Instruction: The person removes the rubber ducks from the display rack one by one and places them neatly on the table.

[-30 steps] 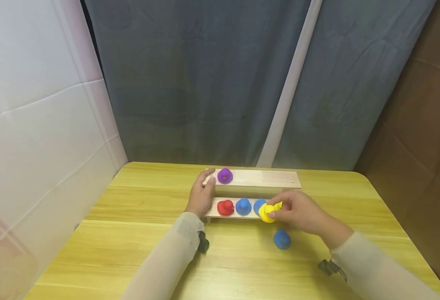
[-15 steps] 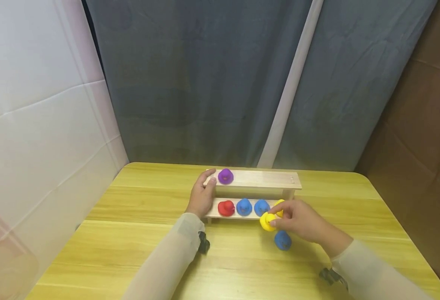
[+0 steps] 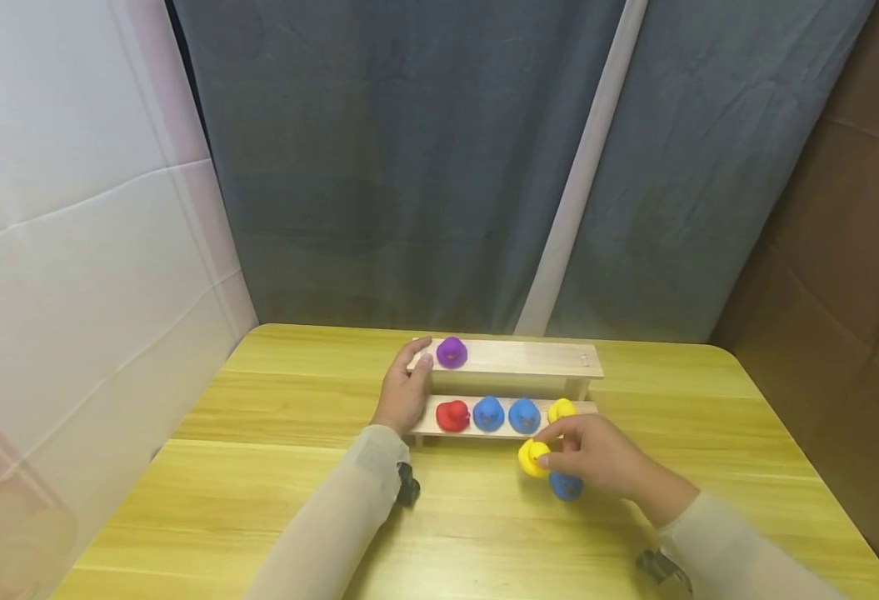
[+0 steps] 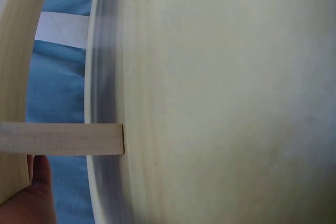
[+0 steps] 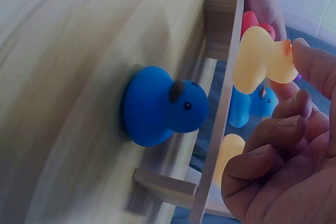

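My left hand (image 3: 402, 392) grips the left end of a two-tier wooden rack (image 3: 525, 357), thumb toward the front. Between thumb and fingers of my right hand (image 3: 607, 458) is a yellow rubber duck (image 3: 532, 459), held up in front of the rack's lower shelf; the right wrist view shows the pinch at the duck's head (image 5: 283, 69). On that shelf stand a red duck (image 3: 451, 416), two blue ducks (image 3: 488, 413) and another yellow duck (image 3: 561, 409), partly hidden by my right hand. A purple duck (image 3: 451, 352) sits at the upper shelf's left.
One more blue duck (image 3: 565, 487) rests on the wooden table (image 3: 289, 483) in front of the rack, below my right hand. Behind the table hangs a grey-blue curtain (image 3: 409, 167). A white sheet (image 3: 72, 208) stands at the left, a brown one (image 3: 844, 250) at the right.
My right hand has drawn the yellow duck from over the lower shelf toward the front, uncovering the second blue duck and more of the shelf's yellow one. My left hand stays put.
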Demonstrator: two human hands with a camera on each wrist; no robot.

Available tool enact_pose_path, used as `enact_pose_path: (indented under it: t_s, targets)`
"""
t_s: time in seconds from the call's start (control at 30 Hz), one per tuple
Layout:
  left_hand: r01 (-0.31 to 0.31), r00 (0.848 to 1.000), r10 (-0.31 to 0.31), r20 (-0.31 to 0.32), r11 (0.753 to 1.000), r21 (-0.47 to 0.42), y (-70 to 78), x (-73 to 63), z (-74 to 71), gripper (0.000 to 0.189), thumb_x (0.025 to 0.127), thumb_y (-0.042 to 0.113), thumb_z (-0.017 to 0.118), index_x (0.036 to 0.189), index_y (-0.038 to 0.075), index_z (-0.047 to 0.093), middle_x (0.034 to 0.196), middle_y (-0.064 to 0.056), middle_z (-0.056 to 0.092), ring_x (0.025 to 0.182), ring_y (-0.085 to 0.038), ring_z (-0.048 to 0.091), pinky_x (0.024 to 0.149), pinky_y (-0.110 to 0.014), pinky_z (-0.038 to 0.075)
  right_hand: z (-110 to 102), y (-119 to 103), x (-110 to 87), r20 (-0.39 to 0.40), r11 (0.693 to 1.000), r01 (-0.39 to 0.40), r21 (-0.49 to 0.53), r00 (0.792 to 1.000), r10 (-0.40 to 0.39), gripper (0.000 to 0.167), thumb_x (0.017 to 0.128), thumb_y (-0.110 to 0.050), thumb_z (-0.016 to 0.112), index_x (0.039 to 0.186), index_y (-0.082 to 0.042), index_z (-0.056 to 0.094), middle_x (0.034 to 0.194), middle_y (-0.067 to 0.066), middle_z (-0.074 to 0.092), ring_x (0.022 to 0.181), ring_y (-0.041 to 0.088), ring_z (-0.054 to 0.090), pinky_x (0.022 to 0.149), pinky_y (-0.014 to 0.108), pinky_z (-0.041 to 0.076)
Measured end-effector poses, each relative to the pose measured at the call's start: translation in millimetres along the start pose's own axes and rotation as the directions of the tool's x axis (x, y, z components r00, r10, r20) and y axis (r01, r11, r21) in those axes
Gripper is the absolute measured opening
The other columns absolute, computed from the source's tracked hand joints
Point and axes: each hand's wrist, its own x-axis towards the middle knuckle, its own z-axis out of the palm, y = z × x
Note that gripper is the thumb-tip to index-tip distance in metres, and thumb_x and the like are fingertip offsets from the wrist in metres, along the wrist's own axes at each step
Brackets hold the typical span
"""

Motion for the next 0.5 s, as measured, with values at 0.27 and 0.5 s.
enact_pose_path:
  t_s: [0.27, 0.5]
  targets:
    - [0.005, 1.0, -0.005, 0.004, 1.0, -0.006, 1.2, -0.8, 0.1, 0.033, 0.101, 0.041, 0.047, 0.134, 0.042, 0.051, 0.146, 0.004, 0.044, 0.127, -0.022, 0.045, 0.112, -0.049, 0.027, 7.8, 6.2, 0.0, 0.005, 1.0, 0.005, -0.021, 1.0, -0.005, 0.026, 0.081, -0.028, 0.079, 0.102, -0.014, 0.074, 0.06, -0.001, 0.049, 0.049, 0.007, 0.041, 0.042, 0.021, 0.035]
    - [0.001, 1.0, -0.001, -0.003, 1.0, -0.007, 1.5, -0.9, 1.2, 0.032, 0.102, 0.036, 0.047, 0.133, 0.04, 0.052, 0.146, 0.005, 0.044, 0.13, -0.02, 0.042, 0.113, -0.047, 0.025, 13.6, 11.6, -1.1, 0.016, 0.999, -0.006, -0.044, 1.0, 0.007, 0.023, 0.082, -0.031, 0.078, 0.1, -0.018, 0.075, 0.057, -0.003, 0.049, 0.046, 0.007, 0.04, 0.04, 0.021, 0.035]
